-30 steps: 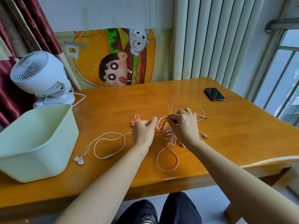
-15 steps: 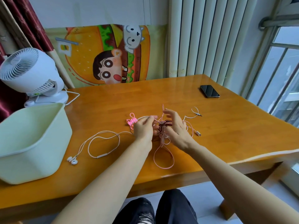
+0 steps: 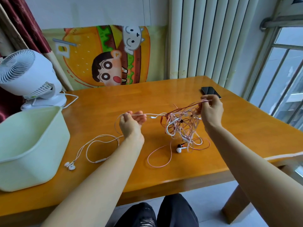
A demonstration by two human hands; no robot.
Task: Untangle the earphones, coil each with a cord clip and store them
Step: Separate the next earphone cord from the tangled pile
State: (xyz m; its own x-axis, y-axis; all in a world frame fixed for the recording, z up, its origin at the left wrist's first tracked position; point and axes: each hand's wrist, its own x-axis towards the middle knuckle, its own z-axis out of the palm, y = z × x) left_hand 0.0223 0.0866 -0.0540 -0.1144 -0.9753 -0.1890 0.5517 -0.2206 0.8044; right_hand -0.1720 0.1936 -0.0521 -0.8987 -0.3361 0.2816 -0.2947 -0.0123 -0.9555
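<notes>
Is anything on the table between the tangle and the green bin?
Only the white earphones, lying loose beside the bin, and the left hand gripping their cord. The right hand holds the tangle up.

Your tangle [image 3: 182,126] of pink, red and white cords hangs half-lifted, lower loops on the counter [image 3: 229,136]. One white cord [image 3: 147,114] runs taut out left; its buds [image 3: 70,165] lie flat.
</notes>
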